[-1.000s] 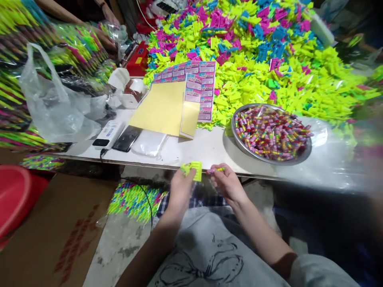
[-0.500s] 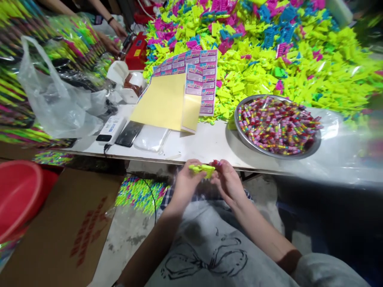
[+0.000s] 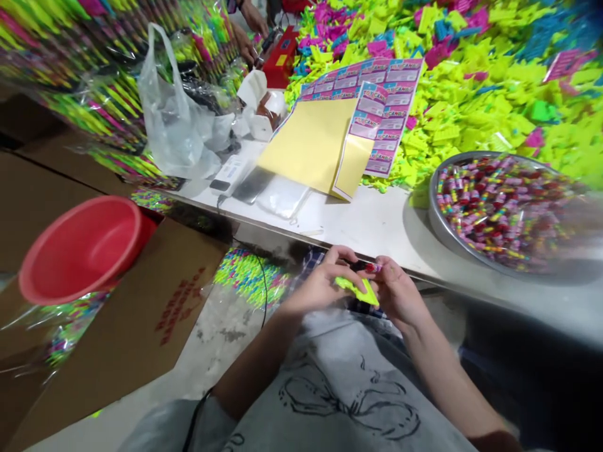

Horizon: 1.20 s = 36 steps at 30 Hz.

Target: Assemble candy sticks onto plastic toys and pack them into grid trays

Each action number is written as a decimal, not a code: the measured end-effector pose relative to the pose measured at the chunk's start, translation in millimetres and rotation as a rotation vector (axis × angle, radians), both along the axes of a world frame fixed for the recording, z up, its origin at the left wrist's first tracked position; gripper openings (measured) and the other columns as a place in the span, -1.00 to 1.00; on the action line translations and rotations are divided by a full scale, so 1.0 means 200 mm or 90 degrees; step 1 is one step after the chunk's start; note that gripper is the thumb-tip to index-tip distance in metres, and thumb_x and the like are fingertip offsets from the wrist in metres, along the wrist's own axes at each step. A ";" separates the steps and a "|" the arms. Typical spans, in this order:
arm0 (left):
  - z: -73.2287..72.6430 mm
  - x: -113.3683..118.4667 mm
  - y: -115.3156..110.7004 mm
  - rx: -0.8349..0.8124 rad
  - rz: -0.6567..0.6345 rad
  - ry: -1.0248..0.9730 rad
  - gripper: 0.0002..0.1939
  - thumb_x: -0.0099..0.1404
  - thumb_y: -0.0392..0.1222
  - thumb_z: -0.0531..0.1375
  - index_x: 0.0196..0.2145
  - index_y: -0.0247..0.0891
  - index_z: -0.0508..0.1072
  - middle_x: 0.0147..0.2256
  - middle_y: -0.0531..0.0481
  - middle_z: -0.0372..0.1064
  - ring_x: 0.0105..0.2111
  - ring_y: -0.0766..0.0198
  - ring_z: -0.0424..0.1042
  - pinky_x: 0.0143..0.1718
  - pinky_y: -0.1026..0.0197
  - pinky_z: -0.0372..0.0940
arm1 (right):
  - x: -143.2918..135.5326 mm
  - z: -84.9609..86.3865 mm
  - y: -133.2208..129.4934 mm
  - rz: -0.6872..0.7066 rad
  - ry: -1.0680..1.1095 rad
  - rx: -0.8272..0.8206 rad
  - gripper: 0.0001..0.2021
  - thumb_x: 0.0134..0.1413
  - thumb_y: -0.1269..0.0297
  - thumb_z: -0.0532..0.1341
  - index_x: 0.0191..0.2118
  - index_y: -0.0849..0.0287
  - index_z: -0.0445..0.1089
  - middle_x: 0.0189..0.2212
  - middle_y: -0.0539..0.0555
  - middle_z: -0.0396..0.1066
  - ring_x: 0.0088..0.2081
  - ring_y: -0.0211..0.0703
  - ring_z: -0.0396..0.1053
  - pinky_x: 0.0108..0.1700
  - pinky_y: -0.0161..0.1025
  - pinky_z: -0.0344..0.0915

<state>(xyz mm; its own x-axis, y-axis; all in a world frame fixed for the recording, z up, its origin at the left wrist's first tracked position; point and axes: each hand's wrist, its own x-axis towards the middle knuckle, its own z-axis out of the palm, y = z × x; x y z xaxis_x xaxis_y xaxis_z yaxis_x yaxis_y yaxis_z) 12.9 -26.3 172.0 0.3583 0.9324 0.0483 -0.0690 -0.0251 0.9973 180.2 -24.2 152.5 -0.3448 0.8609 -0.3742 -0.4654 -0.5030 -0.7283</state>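
Note:
Just off the table's front edge, my left hand [image 3: 325, 285] is closed around a neon-yellow plastic toy piece [image 3: 367, 293], whose flat part sticks out toward the right. Close beside it, my right hand [image 3: 400, 294] pinches a small wrapped candy [image 3: 374, 267] with a red end. The candy's left end meets a dark spot by my left fingertips, and I cannot tell whether it touches the toy. On the table to the right, a metal bowl [image 3: 436, 216] holds a heap of similar wrapped candies [image 3: 499, 207].
Loose neon toy pieces [image 3: 471, 107] pile up across the back. Printed label sheets [image 3: 396, 119] and a yellow sheet [image 3: 311, 141] lie left of the bowl, near a clear plastic bag [image 3: 169, 119]. A red basin [image 3: 80, 248] and a cardboard box [image 3: 188, 314] stand lower left. Another person's hands [image 3: 252, 25] show behind.
The view has swung, so the table things sit farther right or lower. My left hand has turned the toy downward, and the candy in my right hand now points at my left fingers.

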 end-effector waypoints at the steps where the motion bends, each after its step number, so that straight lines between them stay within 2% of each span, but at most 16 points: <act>1: 0.00 0.00 0.00 0.006 -0.007 0.000 -0.98 0.01 -0.24 0.28 -0.54 -0.18 0.49 -0.16 -0.02 0.09 -0.05 0.18 0.20 0.03 0.11 0.11 | -0.01 0.00 -0.01 -0.006 -0.005 0.005 -0.66 -0.12 0.04 0.26 -0.34 0.09 0.13 -0.51 -0.06 0.42 -0.66 -0.33 0.28 -0.69 -0.42 0.17; 2: -0.01 0.00 -0.01 0.006 -0.003 -0.015 -0.98 0.01 -0.22 0.28 -0.51 -0.16 0.50 -0.13 -0.02 0.10 -0.02 0.16 0.19 0.04 0.10 0.09 | -0.02 0.00 -0.01 -0.023 -0.017 0.017 -0.65 -0.14 0.05 0.28 -0.35 0.09 0.13 -0.52 -0.07 0.40 -0.62 -0.32 0.30 -0.64 -0.42 0.19; 3: -0.03 0.02 -0.01 -0.004 0.010 -0.051 -0.88 0.00 -0.19 0.29 -0.42 -0.12 0.50 -0.08 -0.02 0.10 0.02 0.14 0.16 0.05 0.10 0.08 | -0.04 0.00 -0.02 -0.053 -0.037 0.037 -0.66 -0.14 0.06 0.28 -0.35 0.09 0.13 -0.53 -0.08 0.38 -0.59 -0.32 0.31 -0.60 -0.42 0.21; 6: -0.08 0.09 -0.05 -0.094 0.092 -0.286 -0.34 -0.13 0.05 0.33 -0.02 0.07 0.28 0.11 -0.01 0.01 0.13 0.08 0.02 0.10 0.07 0.02 | -0.07 -0.02 -0.06 -0.178 -0.147 0.133 -0.73 -0.05 0.11 0.23 -0.32 0.08 0.13 -0.53 -0.10 0.32 -0.54 -0.32 0.30 -0.49 -0.40 0.22; 8: -0.09 0.16 -0.09 -0.170 0.153 -0.463 -0.14 -0.17 0.21 0.28 0.09 0.07 0.12 0.15 -0.04 0.01 0.14 0.07 0.02 0.11 0.06 0.01 | -0.10 -0.04 -0.09 -0.239 -0.241 0.218 -0.77 -0.02 0.17 0.22 -0.31 0.08 0.15 -0.47 -0.08 0.29 -0.49 -0.33 0.31 -0.44 -0.39 0.23; 10: -0.08 0.23 -0.11 -0.243 0.222 -0.556 -0.24 -0.04 0.23 0.20 0.09 -0.03 0.13 0.11 -0.10 0.12 0.10 0.07 0.12 0.07 0.05 0.07 | -0.12 -0.05 -0.12 -0.239 -0.313 0.297 -0.80 -0.04 0.24 0.23 -0.31 0.10 0.18 -0.43 -0.06 0.26 -0.45 -0.33 0.30 -0.41 -0.39 0.24; 13: -0.04 0.27 -0.12 -0.324 0.353 -0.546 -0.50 0.18 0.01 0.10 0.06 -0.15 0.19 -0.07 -0.13 0.34 -0.04 0.14 0.29 0.01 0.05 0.13 | -0.15 -0.06 -0.13 -0.209 -0.327 0.346 -0.79 -0.06 0.25 0.25 -0.33 0.12 0.19 -0.37 -0.01 0.28 -0.39 -0.30 0.30 -0.38 -0.37 0.26; 15: -0.02 0.26 -0.11 -0.326 0.422 -0.514 -0.58 0.21 -0.11 0.08 0.04 -0.18 0.22 -0.16 -0.09 0.41 -0.08 0.20 0.33 0.02 0.09 0.12 | -0.15 -0.05 -0.11 -0.274 -0.287 0.301 -0.80 -0.03 0.22 0.22 -0.34 0.11 0.16 -0.36 -0.01 0.30 -0.43 -0.32 0.29 -0.43 -0.37 0.24; 17: -0.02 0.25 -0.09 -0.290 0.458 -0.501 -0.58 0.22 -0.17 0.08 0.05 -0.20 0.21 -0.17 -0.08 0.43 -0.05 0.23 0.32 0.05 0.13 0.08 | -0.15 -0.04 -0.08 -0.319 -0.225 0.207 -0.81 0.01 0.21 0.19 -0.34 0.09 0.13 -0.45 -0.07 0.29 -0.56 -0.39 0.21 -0.55 -0.43 0.16; 18: -0.03 0.23 -0.08 -0.271 0.462 -0.499 -0.58 0.22 -0.19 0.07 0.06 -0.21 0.20 -0.16 -0.08 0.42 -0.03 0.23 0.31 0.07 0.13 0.07 | -0.14 -0.04 -0.07 -0.302 -0.195 0.158 -0.81 0.01 0.20 0.19 -0.35 0.09 0.13 -0.50 -0.11 0.27 -0.61 -0.41 0.16 -0.59 -0.45 0.11; 20: -0.04 0.22 -0.06 -0.247 0.451 -0.499 -0.58 0.23 -0.20 0.06 0.06 -0.20 0.19 -0.13 -0.08 0.41 -0.01 0.21 0.29 0.07 0.12 0.08 | -0.13 -0.04 -0.07 -0.190 -0.141 0.082 -0.78 -0.03 0.20 0.23 -0.36 0.09 0.13 -0.55 -0.13 0.27 -0.66 -0.43 0.12 -0.64 -0.46 0.07; 22: -0.04 0.20 -0.06 -0.232 0.429 -0.495 -0.60 0.23 -0.20 0.05 0.05 -0.20 0.20 -0.13 -0.08 0.41 -0.03 0.20 0.31 0.05 0.11 0.11 | -0.12 -0.04 -0.08 -0.062 -0.112 0.047 -0.75 -0.09 0.20 0.27 -0.32 0.09 0.19 -0.51 -0.09 0.33 -0.65 -0.42 0.14 -0.64 -0.45 0.08; 24: -0.04 0.20 -0.06 -0.223 0.409 -0.485 -0.62 0.24 -0.19 0.05 0.03 -0.20 0.23 -0.16 -0.08 0.42 -0.04 0.20 0.32 0.03 0.12 0.13 | -0.11 -0.04 -0.11 0.015 -0.097 0.038 -0.71 -0.11 0.19 0.28 -0.22 0.11 0.27 -0.47 -0.05 0.36 -0.63 -0.41 0.16 -0.62 -0.43 0.10; 26: -0.03 0.20 -0.06 -0.221 0.397 -0.469 -0.62 0.24 -0.17 0.04 0.03 -0.19 0.24 -0.18 -0.07 0.43 -0.07 0.21 0.34 -0.01 0.14 0.17 | -0.11 -0.05 -0.13 0.041 -0.089 0.035 -0.67 -0.10 0.18 0.28 -0.15 0.14 0.34 -0.47 -0.03 0.36 -0.59 -0.40 0.16 -0.57 -0.42 0.13; 32: -0.02 0.19 -0.07 -0.222 0.347 -0.418 -0.62 0.24 -0.15 0.05 0.03 -0.16 0.25 -0.23 -0.05 0.42 -0.23 0.27 0.39 -0.24 0.26 0.27 | -0.11 -0.06 -0.17 0.053 -0.033 0.014 -0.74 -0.06 0.20 0.25 -0.20 0.14 0.43 -0.55 -0.05 0.28 -0.57 -0.42 0.12 -0.55 -0.43 0.09; 36: -0.03 0.20 -0.08 -0.204 0.322 -0.394 -0.64 0.24 -0.18 0.04 0.01 -0.15 0.27 -0.30 -0.03 0.39 -0.24 0.28 0.38 -0.23 0.26 0.27 | -0.10 -0.06 -0.18 0.033 -0.056 0.060 -0.73 -0.02 0.19 0.22 -0.17 0.14 0.42 -0.55 -0.04 0.28 -0.57 -0.40 0.14 -0.55 -0.43 0.12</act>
